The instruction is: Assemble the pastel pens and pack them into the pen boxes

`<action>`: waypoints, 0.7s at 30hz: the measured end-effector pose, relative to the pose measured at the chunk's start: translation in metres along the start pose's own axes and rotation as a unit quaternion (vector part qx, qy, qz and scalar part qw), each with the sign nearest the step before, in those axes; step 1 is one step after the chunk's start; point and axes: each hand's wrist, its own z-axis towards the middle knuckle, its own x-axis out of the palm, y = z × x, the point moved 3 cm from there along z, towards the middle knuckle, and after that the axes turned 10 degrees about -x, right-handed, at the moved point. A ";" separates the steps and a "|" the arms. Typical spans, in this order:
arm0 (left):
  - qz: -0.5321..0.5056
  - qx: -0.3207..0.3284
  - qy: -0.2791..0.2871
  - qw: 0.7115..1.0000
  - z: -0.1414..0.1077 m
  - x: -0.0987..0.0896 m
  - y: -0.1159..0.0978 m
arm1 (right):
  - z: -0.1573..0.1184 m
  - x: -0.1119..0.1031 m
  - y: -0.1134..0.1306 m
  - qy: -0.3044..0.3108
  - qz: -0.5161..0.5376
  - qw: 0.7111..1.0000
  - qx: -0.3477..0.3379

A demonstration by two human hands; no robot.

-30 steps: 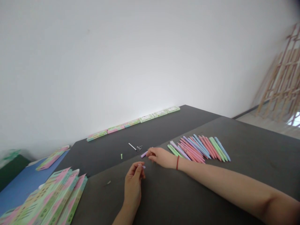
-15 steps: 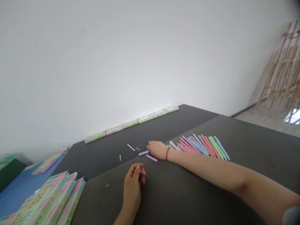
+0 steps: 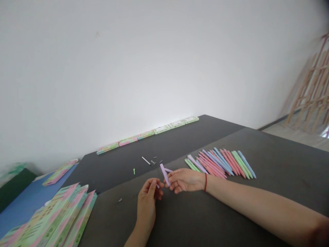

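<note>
My right hand (image 3: pixel 183 179), with a red string at the wrist, holds a lilac pen barrel (image 3: pixel 165 174) upright and tilted between thumb and fingers. Just behind it shows a second lilac pen part (image 3: pixel 168 170), partly covered by the hand; whether it rests on the table or is held I cannot tell. Close by on the left, my left hand (image 3: pixel 149 193) is closed in a pinch on a small lilac pen piece (image 3: pixel 157 186), mostly hidden by the fingers. Beyond the hands lie a white refill (image 3: pixel 146 160), small dark bits (image 3: pixel 153 162) and a light green clip-like piece (image 3: pixel 134 171).
Several pastel pens (image 3: pixel 218 163) lie in a row on the dark table (image 3: pixel 205 212), right of my hands. Flat printed boxes (image 3: pixel 145 134) line the wall edge. More boxes (image 3: pixel 61 212) are stacked at lower left, near a blue surface (image 3: pixel 23 206). Wooden racks (image 3: pixel 311 89) stand far right.
My right hand has lifted the lilac barrel off the table and brought it nearer to my left hand. My left hand keeps its pinch. The view has shifted slightly.
</note>
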 end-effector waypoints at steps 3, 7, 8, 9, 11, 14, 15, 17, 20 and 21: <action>-0.006 -0.001 -0.013 1.000 -0.001 -0.001 -0.001 | -0.004 0.003 -0.005 -0.003 0.047 0.999 0.014; -0.017 -0.007 -0.032 0.999 -0.003 -0.003 -0.002 | -0.004 0.007 -0.008 0.007 0.049 0.999 0.018; -0.020 -0.011 -0.035 0.999 -0.003 -0.003 -0.002 | -0.004 0.008 -0.008 0.010 0.048 0.999 0.017; -0.022 -0.015 -0.037 0.999 -0.003 -0.004 -0.002 | -0.004 0.008 -0.009 0.012 0.046 0.999 0.015; -0.025 -0.022 -0.038 0.999 -0.003 -0.005 -0.002 | -0.003 0.009 -0.011 0.015 0.039 0.999 0.012; -0.020 -0.028 -0.031 0.999 -0.003 -0.006 -0.002 | -0.002 0.011 -0.015 0.031 0.017 0.999 0.010; -0.017 -0.030 -0.027 0.999 -0.003 -0.007 -0.001 | -0.002 0.012 -0.016 0.038 0.000 0.999 0.003; -0.009 -0.032 -0.017 0.999 -0.005 -0.005 0.000 | -0.001 0.014 -0.017 0.060 -0.060 0.996 -0.024; 0.013 -0.032 0.007 0.999 -0.010 0.000 -0.002 | -0.003 0.018 -0.013 0.087 -0.228 0.963 -0.117; 0.018 -0.030 0.015 0.999 -0.012 0.002 -0.003 | -0.004 0.020 -0.010 0.090 -0.300 0.936 -0.159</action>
